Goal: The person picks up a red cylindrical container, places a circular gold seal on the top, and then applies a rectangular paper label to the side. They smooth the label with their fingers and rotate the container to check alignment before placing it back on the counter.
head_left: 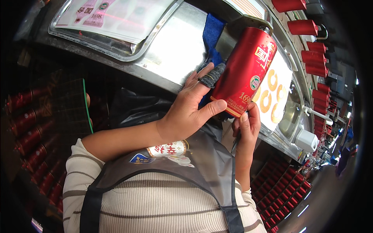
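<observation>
A glossy red bottle (243,72) with gold and white print is tilted in front of me, its narrow dark neck pointing up and to the right. My left hand (194,101) holds it from the left side, thumb lying on its lower face. A grey knitted sleeve (213,75) covers one finger of that hand. At the bottle's lower end, my right hand (248,123) is closed, with thumb and fingertips pinching by the bottom edge. Whether those fingertips also hold something small is hidden. Behind the bottle lies a blue cloth (213,35) on the steel worktop (176,46).
A metal tray (134,57) with printed pink label sheets (105,17) stands at upper left. Right of the bottle lies a white sheet of gold ring-shaped stickers (272,79). Red bottles (303,27) line the far right side, and more (281,190) stand in rows at lower right.
</observation>
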The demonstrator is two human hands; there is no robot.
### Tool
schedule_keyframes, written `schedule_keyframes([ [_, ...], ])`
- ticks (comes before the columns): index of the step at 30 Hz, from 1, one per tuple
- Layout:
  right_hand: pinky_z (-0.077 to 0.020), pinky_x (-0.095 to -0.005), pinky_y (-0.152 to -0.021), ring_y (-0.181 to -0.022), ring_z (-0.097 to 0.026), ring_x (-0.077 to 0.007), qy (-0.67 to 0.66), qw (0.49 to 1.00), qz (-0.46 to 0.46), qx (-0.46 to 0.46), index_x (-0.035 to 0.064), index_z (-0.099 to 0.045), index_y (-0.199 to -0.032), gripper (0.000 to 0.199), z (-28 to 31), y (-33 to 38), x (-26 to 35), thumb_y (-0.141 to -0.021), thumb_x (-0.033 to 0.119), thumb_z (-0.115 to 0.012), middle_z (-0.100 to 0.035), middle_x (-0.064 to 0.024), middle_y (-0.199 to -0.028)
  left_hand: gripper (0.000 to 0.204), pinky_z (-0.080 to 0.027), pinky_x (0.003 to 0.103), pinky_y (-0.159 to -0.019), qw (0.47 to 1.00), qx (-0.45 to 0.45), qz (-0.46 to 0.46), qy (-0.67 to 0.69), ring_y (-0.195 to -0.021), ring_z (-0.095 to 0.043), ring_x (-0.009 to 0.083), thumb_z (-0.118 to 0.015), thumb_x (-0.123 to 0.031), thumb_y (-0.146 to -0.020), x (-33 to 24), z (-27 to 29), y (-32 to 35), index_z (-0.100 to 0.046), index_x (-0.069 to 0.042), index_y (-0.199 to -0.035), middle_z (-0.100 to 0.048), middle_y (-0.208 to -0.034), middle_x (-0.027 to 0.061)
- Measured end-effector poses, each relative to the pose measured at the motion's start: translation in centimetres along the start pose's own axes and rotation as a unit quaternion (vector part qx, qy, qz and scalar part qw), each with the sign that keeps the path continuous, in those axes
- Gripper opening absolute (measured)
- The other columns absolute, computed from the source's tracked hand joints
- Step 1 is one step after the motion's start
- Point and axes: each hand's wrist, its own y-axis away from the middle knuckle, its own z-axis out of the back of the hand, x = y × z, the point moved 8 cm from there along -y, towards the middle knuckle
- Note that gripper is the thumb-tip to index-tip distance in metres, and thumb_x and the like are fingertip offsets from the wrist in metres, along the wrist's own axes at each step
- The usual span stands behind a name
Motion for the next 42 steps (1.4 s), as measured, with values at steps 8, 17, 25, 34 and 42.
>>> schedule_keyframes([
  [8,-0.0257,-0.0185,-0.044,-0.050,-0.036,-0.0020,0.051,0.998,0.031,-0.010,0.0039,-0.051,-0.118,0.039,0.2,-0.3,-0.2,-0.099,0.036,-0.064,-0.055,0.0032,-0.077,0.033,-0.016,0.049,-0.122,0.999,-0.009,0.014,0.038,-0.149,-0.030,0.0357,-0.058,-0.022,-0.102,0.0,0.1,-0.1,-0.063,-0.002,-0.128,-0.043,-0.154,0.0242],
  [17,-0.0245,-0.0186,-0.044,-0.049,-0.034,-0.0022,0.041,0.998,0.035,-0.014,0.0046,-0.051,-0.116,0.035,0.1,-0.2,-0.2,-0.101,0.034,-0.062,-0.054,0.0031,-0.078,0.051,-0.023,0.036,-0.122,0.972,0.015,0.070,0.225,-0.149,-0.031,0.0231,-0.048,-0.015,-0.107,1.1,0.0,0.2,-0.037,0.002,-0.153,-0.034,-0.162,0.0156],
  [25,-0.0236,-0.0187,-0.045,-0.050,-0.034,-0.0018,0.053,0.998,0.023,-0.012,0.0058,-0.051,-0.114,0.031,0.0,-0.1,0.1,-0.101,0.033,-0.060,-0.051,0.0048,-0.075,0.049,-0.027,0.036,-0.120,0.997,0.022,0.025,0.066,-0.149,-0.033,0.0276,-0.052,-0.015,-0.104,1.4,-0.1,0.1,-0.043,0.004,-0.149,-0.037,-0.159,0.0189],
  [34,-0.0229,-0.0182,-0.051,-0.057,-0.036,0.0002,0.032,0.999,0.004,-0.014,0.0085,-0.049,-0.105,0.027,-0.2,0.0,0.3,-0.100,0.031,-0.064,-0.052,0.0059,-0.076,0.057,-0.023,0.036,-0.122,0.983,0.014,0.069,0.171,-0.148,-0.032,0.0204,-0.051,-0.014,-0.106,0.4,0.5,0.0,-0.030,0.004,-0.156,-0.034,-0.162,0.0141],
  [42,-0.0253,-0.0183,-0.052,-0.057,-0.037,-0.0015,0.047,0.998,0.047,-0.011,0.0069,-0.051,-0.109,0.027,-0.2,-0.4,0.1,-0.101,0.030,-0.061,-0.050,0.0052,-0.074,0.056,-0.026,0.042,-0.118,0.997,-0.030,0.019,0.074,-0.140,-0.037,0.0370,-0.059,-0.029,-0.103,1.7,0.0,0.0,-0.044,0.000,-0.149,-0.043,-0.152,0.0220],
])
